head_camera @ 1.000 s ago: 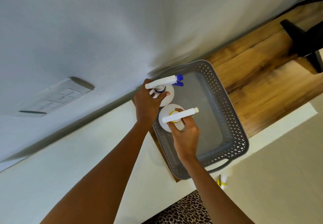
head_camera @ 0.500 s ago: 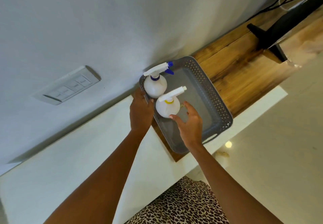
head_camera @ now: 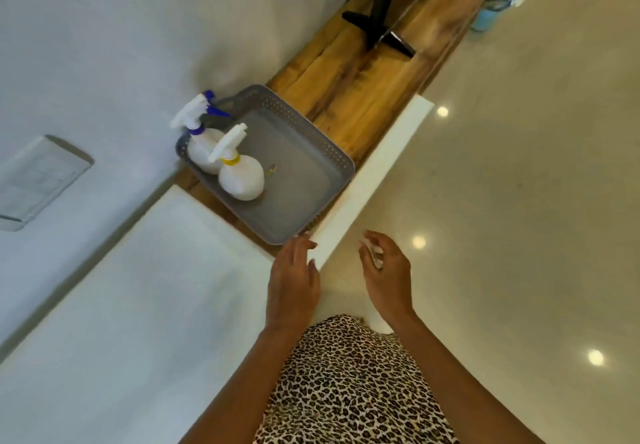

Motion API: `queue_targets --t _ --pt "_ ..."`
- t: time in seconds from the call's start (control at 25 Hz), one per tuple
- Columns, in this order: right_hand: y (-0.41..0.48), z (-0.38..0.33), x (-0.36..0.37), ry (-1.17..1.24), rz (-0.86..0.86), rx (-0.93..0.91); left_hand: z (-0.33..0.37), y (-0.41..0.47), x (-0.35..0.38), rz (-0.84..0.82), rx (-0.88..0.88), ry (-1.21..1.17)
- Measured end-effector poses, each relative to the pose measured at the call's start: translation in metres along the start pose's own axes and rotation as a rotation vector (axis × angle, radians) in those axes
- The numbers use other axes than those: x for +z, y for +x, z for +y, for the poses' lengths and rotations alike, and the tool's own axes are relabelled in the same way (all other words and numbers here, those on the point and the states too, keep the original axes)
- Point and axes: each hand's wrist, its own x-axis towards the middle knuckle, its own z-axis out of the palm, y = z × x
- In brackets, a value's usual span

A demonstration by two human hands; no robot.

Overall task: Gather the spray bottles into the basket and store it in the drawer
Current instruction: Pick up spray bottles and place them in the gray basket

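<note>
Standing upright in the far-left corner of the grey basket (head_camera: 330, 148), the two white spray bottles touch one another: the blue-nozzled spray bottle (head_camera: 202, 147) is against the wall-side rim, and the yellow-collared spray bottle (head_camera: 242, 178) is just in front of it, hiding part of its body. A small brownish thing (head_camera: 272, 168) beside the yellow-collared one is too small to make out. The basket rests on a wooden surface (head_camera: 346, 93) behind a long white panel (head_camera: 375, 170), which covers the basket's near corner.

Your left hand (head_camera: 292, 281) is released, fingers nearly straight, its tips at the panel's near end; whether they touch it is unclear. Your right hand (head_camera: 386, 270) hangs over the floor, apart from the panel, fingers loosely curled and blurred, nothing visible in it.

A black stand (head_camera: 377, 28) on the wood is cut off by the top edge. The wall plate (head_camera: 38, 180) runs off the left edge.
</note>
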Motion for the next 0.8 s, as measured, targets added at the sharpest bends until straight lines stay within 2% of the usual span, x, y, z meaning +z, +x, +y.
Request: queue_targets --t 0.16,0.28,0.44,0.56,0.64,0.72,0.8 --pt "0.002 0.070 -0.033 -0.018 0.036 0.136 0.017 0.009 0.056 -0.187 0.217 0.155" --pt "0.016 0.140 -0.042 -0.078 0.018 0.220 0.017 0.037 0.111 -0.239 0.364 0.279" --pt "0.047 0.242 -0.036 -0.167 -0.057 0.313 0.006 0.069 0.209 -0.317 0.468 0.346" --pt "0.077 0.323 -0.019 -0.258 -0.078 0.350 -0.025 0.074 0.295 -0.363 0.435 0.342" --pt "0.101 0.372 -0.005 -0.430 -0.156 0.292 -0.057 0.069 0.345 -0.406 0.391 0.338" --pt "0.130 0.428 0.015 -0.701 -0.342 0.164 -0.100 0.063 0.396 -0.452 0.376 0.346" --pt "0.158 0.478 0.032 -1.074 -0.556 -0.098 -0.141 0.055 0.436 -0.511 0.367 0.363"
